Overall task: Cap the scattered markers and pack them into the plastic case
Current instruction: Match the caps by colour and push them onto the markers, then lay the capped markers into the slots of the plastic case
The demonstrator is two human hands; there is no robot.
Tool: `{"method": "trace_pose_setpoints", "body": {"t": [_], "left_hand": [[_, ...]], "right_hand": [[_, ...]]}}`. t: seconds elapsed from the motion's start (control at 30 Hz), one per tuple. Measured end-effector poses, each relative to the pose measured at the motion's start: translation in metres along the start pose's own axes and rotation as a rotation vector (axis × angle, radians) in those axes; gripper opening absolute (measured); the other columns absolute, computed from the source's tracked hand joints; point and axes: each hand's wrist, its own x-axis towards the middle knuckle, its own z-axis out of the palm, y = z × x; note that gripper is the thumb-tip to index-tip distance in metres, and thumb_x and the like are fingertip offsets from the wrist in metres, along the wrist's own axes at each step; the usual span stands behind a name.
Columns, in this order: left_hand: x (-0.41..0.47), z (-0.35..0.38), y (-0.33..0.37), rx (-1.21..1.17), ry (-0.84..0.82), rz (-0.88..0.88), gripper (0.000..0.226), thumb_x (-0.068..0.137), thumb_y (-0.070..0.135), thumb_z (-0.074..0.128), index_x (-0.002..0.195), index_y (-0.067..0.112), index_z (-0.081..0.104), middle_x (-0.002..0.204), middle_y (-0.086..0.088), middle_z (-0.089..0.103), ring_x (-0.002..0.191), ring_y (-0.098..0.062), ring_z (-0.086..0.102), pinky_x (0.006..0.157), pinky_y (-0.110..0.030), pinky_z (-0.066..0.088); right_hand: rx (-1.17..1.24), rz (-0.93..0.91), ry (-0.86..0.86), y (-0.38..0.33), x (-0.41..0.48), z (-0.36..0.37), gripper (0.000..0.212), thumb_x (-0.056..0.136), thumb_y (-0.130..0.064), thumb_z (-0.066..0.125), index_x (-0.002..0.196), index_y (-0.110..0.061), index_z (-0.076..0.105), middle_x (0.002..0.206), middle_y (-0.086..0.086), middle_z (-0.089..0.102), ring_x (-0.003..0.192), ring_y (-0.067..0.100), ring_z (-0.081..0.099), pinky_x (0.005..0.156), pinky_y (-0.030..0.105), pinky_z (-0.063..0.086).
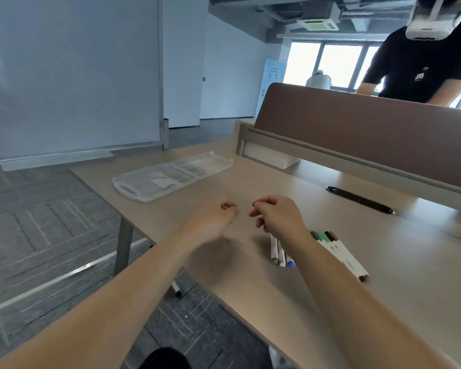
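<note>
Left hand (213, 218): fingers curled in, thumb and forefinger pinching a small brownish piece (224, 206) that is too small to identify. Right hand (280, 217): fingers curled, tips pinching a pale piece (258, 216); it is blurred and I cannot tell what it is. Both hands are held just above the counter (423, 249), close together, not touching.

Counter: pale beige top. Its left edge runs diagonally, with grey patterned carpet (37, 235) beyond. A brown divider panel (357, 134) stands along the far right side, and a black oval slot (359, 200) is set in the counter before it. Whiteboard (64, 75) far left. Windows far right, where a second person (421, 70) in a black shirt stands behind the divider.

Plastic case (171, 177): clear, lying open and flat, far left of the hands, well apart from them.

Markers: first bunch (278, 255), white barrels, lies on the counter partly hidden under the right wrist, one blue end showing. Second bunch (341, 253), with green and black ends, lies just right of the right forearm. Both are outside the case.
</note>
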Motion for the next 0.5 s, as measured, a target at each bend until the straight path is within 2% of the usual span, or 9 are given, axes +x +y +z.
{"method": "trace_pose_setpoints", "body": {"t": [0.1, 0.2, 0.3, 0.4, 0.5], "left_hand": [[0.010, -0.025, -0.018, 0.036, 0.068, -0.034, 0.027, 0.097, 0.033, 0.052, 0.117, 0.022, 0.065, 0.106, 0.001, 0.066, 0.092, -0.015, 0.059, 0.080, -0.030, 0.046], [0.021, -0.050, -0.036, 0.114, 0.133, -0.009, 0.021, 0.096, 0.028, 0.054, 0.109, 0.022, 0.070, 0.102, 0.007, 0.066, 0.095, -0.012, 0.059, 0.080, -0.026, 0.040], [0.038, -0.070, -0.051, 0.185, 0.163, -0.007, 0.016, 0.094, 0.024, 0.056, 0.099, 0.023, 0.071, 0.096, 0.009, 0.064, 0.093, -0.011, 0.059, 0.079, -0.024, 0.040], [0.060, -0.086, -0.063, 0.245, 0.174, -0.032, 0.019, 0.093, 0.025, 0.056, 0.101, 0.021, 0.072, 0.101, 0.005, 0.068, 0.096, -0.014, 0.062, 0.086, -0.029, 0.047], [0.083, -0.097, -0.072, 0.270, 0.150, -0.041, 0.019, 0.093, 0.025, 0.055, 0.098, 0.020, 0.073, 0.104, 0.000, 0.072, 0.097, -0.017, 0.064, 0.090, -0.033, 0.050]], "right_hand": [[-0.019, 0.002, -0.047, -0.004, 0.017, 0.032, 0.012, 0.091, -0.014, 0.057, 0.087, -0.014, 0.068, 0.080, 0.005, 0.074, 0.055, 0.016, 0.059, 0.054, 0.028, 0.043], [-0.044, 0.024, -0.087, -0.003, 0.035, 0.064, 0.012, 0.090, -0.015, 0.057, 0.085, -0.015, 0.068, 0.080, 0.004, 0.074, 0.054, 0.014, 0.060, 0.052, 0.026, 0.046], [-0.160, 0.028, -0.126, -0.002, 0.056, 0.095, 0.018, 0.088, -0.014, 0.058, 0.079, -0.007, 0.071, 0.078, 0.014, 0.073, 0.049, 0.017, 0.056, 0.047, 0.026, 0.043], [-0.271, -0.044, -0.119, -0.005, 0.082, 0.122, 0.021, 0.084, -0.011, 0.056, 0.076, 0.001, 0.070, 0.078, 0.022, 0.070, 0.050, 0.019, 0.051, 0.054, 0.042, 0.048], [-0.341, -0.104, -0.104, -0.011, 0.109, 0.144, 0.020, 0.081, -0.010, 0.057, 0.084, 0.002, 0.073, 0.081, 0.020, 0.071, 0.063, 0.024, 0.062, 0.070, 0.044, 0.054]]}}
